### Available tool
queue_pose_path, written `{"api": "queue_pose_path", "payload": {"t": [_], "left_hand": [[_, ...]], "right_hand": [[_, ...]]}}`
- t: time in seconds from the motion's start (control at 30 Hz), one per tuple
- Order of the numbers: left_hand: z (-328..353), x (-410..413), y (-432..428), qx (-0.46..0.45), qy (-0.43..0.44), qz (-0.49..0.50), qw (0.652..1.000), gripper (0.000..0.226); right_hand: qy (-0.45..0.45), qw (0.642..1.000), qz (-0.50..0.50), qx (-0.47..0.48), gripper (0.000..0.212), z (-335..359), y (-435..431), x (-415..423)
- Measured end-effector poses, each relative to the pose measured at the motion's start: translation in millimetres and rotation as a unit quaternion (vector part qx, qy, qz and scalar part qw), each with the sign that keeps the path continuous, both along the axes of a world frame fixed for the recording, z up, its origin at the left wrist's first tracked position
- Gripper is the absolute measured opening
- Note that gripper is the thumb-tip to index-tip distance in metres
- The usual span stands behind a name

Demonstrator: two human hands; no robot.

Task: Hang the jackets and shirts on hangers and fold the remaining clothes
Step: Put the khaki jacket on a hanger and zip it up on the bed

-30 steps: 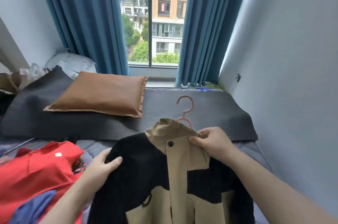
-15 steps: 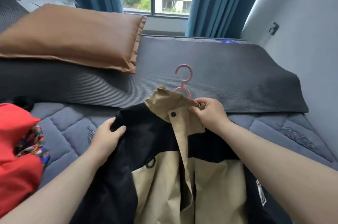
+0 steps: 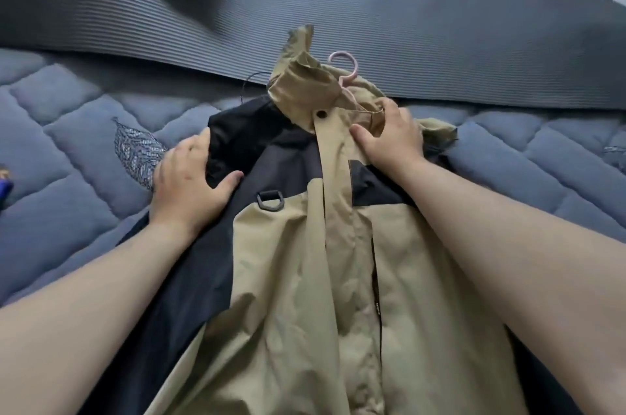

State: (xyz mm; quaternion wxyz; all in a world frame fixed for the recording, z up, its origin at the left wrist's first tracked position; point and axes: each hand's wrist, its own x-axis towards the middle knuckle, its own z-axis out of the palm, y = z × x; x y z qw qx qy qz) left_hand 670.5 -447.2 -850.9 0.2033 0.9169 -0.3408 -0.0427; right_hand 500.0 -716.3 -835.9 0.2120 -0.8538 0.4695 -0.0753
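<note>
The tan-and-black jacket (image 3: 305, 262) lies front-up on the quilted blue bedcover (image 3: 67, 143). The left hand (image 3: 189, 180) grips its black shoulder, fingers curled round the edge. The right hand (image 3: 389, 140) clutches the collar with curled fingers, just below the hook of the pink hanger (image 3: 354, 66). Beyond lies a ribbed grey mat (image 3: 406, 7).

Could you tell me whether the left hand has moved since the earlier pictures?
No, barely: the left hand still grips the jacket at its shoulder, right beside the stitched leaf on the quilt, as before.
</note>
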Motion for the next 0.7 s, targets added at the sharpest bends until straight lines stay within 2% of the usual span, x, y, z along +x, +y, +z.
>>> {"api": "queue_pose_path", "payload": {"t": [0.13, 0.23, 0.33, 0.4, 0.47, 0.53, 0.63, 0.7], "left_hand": [[-1.9, 0.8, 0.5, 0.005, 0.000, 0.001, 1.000, 0.076], [18.3, 1.6, -3.9, 0.036, 0.026, -0.024, 0.999, 0.071], [51.5, -16.9, 7.2, 0.054, 0.057, -0.020, 0.997, 0.074], [79.1, -53.1, 34.4, -0.021, 0.048, -0.001, 0.999, 0.066], [105.1, -113.6, 76.1, -0.094, 0.029, -0.031, 0.995, 0.055], [121.1, -189.7, 127.3, -0.114, 0.062, -0.095, 0.987, 0.040], [126.4, -294.0, 196.4, -0.050, 0.165, -0.186, 0.967, 0.031], [122.9, -339.8, 232.4, 0.036, 0.200, -0.271, 0.941, 0.032]], "right_hand": [[0.003, 1.000, 0.014, 0.020, 0.077, 8.1, 1.7, -1.3], [-0.037, 0.999, 0.031, 0.019, 0.080, 44.3, 29.7, -25.7], [-0.118, 0.992, 0.044, 0.027, 0.059, 72.9, 103.2, -80.8], [-0.149, 0.987, 0.061, 0.023, 0.030, 80.8, 171.5, -133.3], [-0.127, 0.989, 0.070, 0.016, 0.012, 85.2, 237.5, -190.1], [-0.081, 0.992, 0.082, 0.044, 0.006, 85.6, 294.6, -244.0], [-0.006, 0.985, 0.134, 0.108, 0.010, 89.4, 354.6, -305.9], [0.045, 0.972, 0.179, 0.145, 0.020, 93.4, 378.8, -335.5]]}}
